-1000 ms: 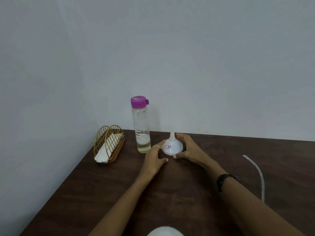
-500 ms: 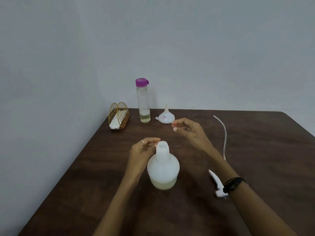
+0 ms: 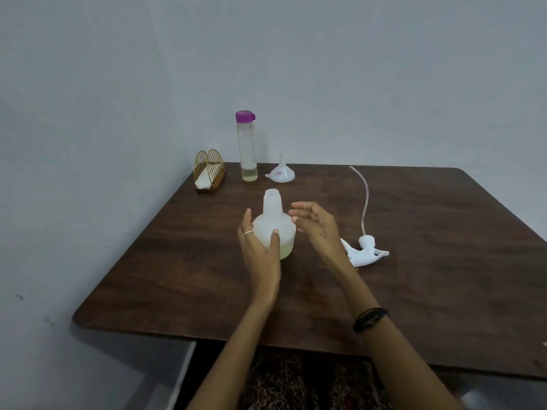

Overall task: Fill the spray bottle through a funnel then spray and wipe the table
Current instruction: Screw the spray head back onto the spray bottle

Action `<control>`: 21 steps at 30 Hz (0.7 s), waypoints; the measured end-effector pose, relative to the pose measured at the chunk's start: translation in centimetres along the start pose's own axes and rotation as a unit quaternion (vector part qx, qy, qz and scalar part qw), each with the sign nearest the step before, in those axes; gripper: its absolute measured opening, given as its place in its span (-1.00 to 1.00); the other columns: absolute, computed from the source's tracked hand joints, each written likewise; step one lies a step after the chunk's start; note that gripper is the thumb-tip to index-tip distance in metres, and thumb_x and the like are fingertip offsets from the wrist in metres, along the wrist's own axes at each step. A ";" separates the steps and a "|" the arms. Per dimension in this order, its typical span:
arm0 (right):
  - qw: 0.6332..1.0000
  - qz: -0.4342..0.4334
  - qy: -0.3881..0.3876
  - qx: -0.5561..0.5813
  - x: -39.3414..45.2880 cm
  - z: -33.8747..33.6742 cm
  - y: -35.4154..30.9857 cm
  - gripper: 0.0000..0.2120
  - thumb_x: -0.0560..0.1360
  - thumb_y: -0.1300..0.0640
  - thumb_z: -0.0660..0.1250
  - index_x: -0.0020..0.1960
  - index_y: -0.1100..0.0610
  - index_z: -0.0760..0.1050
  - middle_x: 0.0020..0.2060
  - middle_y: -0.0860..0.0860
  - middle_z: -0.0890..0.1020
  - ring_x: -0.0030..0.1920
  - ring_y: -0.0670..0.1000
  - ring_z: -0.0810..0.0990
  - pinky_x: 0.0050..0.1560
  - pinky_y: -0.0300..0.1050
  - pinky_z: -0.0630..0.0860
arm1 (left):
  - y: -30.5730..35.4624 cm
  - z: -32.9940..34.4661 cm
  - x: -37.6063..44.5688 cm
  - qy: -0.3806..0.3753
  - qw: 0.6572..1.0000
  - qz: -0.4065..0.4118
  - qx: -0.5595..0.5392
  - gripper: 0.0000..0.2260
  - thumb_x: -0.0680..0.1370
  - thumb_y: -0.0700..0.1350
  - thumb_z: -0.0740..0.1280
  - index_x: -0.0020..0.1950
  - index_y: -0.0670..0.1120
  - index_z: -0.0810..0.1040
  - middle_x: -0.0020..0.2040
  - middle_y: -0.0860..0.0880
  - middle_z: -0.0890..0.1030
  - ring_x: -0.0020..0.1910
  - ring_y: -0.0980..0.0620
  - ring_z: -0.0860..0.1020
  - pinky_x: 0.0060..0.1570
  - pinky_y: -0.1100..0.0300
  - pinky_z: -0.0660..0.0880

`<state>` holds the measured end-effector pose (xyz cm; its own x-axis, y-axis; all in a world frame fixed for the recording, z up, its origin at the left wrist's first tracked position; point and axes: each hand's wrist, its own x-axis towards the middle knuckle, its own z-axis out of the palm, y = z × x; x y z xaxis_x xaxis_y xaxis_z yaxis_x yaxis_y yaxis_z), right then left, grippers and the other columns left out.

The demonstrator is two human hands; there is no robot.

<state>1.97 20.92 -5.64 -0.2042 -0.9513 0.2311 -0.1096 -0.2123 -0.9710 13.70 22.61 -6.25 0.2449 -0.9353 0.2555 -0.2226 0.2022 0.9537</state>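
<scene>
Spray bottle (image 3: 274,226) stands uncapped mid-tabletop (image 3: 414,261), open neck up, a shallow layer of pale liquid visible at the base. It is gripped by the left hand (image 3: 260,250), thumb across the front of the shoulder, fingers wrapped behind. The right hand (image 3: 313,229) is held just beside the bottle, fingers loosely spread, holding nothing; contact with the bottle cannot be confirmed. Funnel (image 3: 281,173) is parked inverted, spout up, near the far edge, next to the purple-capped source bottle (image 3: 247,146), which looks low on liquid and is capped. Sprayer head (image 3: 365,251) with its dip tube (image 3: 365,202) lies on its side toward the right edge, close to the right forearm. Fill step judged not yet started. Risks: funnel spout could be seated crooked in the narrow neck, so the pour backs up and spills onto the tabletop. The light, near-empty bottle could be tipped if released during the reach to the far edge. The source bottle is tall and narrow and easily knocked over by a reaching hand. The sprayer head could be swept off by the right arm, or the tube kinked. The napkin holder (image 3: 208,173) at the far left corner is well away from any spill.
</scene>
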 end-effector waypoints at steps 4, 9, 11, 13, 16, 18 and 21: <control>0.995 -0.020 0.099 -0.024 -2.0 -2.5 0.3 -0.79 0.48 0.34 0.30 0.05 0.10 0.52 -0.04 0.02 0.62 -0.01 -0.11 0.59 0.02 -0.31 0.51 | 0.0 2.4 -3.6 -0.068 0.995 0.071 0.015 -0.52 0.52 -0.22 0.31 0.42 -0.05 0.28 0.39 0.00 0.34 0.32 0.19 0.29 0.17 0.58 0.19; 0.966 0.001 0.227 -0.123 -3.9 -7.5 1.6 -0.78 0.45 0.33 0.29 0.06 0.14 0.53 -0.02 0.02 0.62 -0.07 -0.12 0.58 -0.07 -0.37 0.49 | -0.5 6.1 -4.5 -0.200 0.974 0.082 0.071 -0.48 0.49 -0.20 0.33 0.43 -0.06 0.27 0.41 -0.01 0.34 0.39 0.09 0.30 0.26 0.40 0.16; 0.951 0.034 0.255 -0.172 -4.2 -9.3 2.5 -0.77 0.42 0.27 0.30 0.06 0.08 0.53 0.03 0.04 0.59 -0.01 -0.02 0.58 -0.01 -0.16 0.51 | -0.8 7.8 -4.3 -0.264 0.955 0.078 0.108 -0.43 0.47 -0.16 0.36 0.44 -0.08 0.26 0.43 -0.03 0.33 0.41 0.07 0.28 0.25 0.39 0.16; 0.941 0.074 0.253 -0.215 -4.5 -10.5 3.2 -0.74 0.42 0.25 0.30 0.09 0.09 0.53 0.07 0.07 0.56 0.00 0.00 0.55 -0.03 -0.10 0.46 | -0.8 9.1 -3.9 -0.334 0.928 0.073 0.146 -0.37 0.43 -0.11 0.42 0.45 -0.12 0.25 0.45 -0.06 0.30 0.46 0.03 0.22 0.32 0.30 0.17; 0.943 0.098 0.219 -0.230 -4.9 -11.2 3.7 -0.73 0.44 0.26 0.29 0.13 0.13 0.54 0.09 0.08 0.60 0.03 0.02 0.55 -0.03 -0.14 0.40 | -0.6 10.3 -3.1 -0.399 0.884 0.096 0.225 -0.41 0.39 -0.06 0.46 0.37 -0.16 0.37 0.36 -0.11 0.43 0.38 -0.05 0.33 0.35 0.12 0.26; 0.948 0.106 0.202 -0.221 -5.0 -11.3 3.7 -0.73 0.44 0.25 0.29 0.12 0.13 0.57 0.04 0.08 0.65 0.07 0.06 0.58 -0.01 -0.16 0.41 | -0.3 10.3 -2.8 -0.389 0.882 0.102 0.245 -0.52 0.34 0.02 0.41 0.19 -0.16 0.52 0.18 -0.09 0.55 0.16 -0.04 0.50 0.14 0.07 0.45; 0.954 0.105 0.207 -0.189 -5.2 -11.4 3.6 -0.77 0.44 0.26 0.31 0.08 0.14 0.59 -0.01 0.07 0.67 0.05 0.04 0.59 -0.07 -0.24 0.40 | -0.1 9.9 -2.5 -0.385 0.878 0.116 0.261 -0.62 0.33 0.08 0.33 0.03 -0.13 0.58 0.03 -0.04 0.58 0.02 -0.01 0.53 -0.02 0.05 0.49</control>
<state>-8.45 27.70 -9.61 -0.6183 -0.7778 0.1134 -0.3503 0.1434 -0.9256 3.77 22.04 -8.54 -0.5293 -0.8463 0.0595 -0.6332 0.4408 0.6362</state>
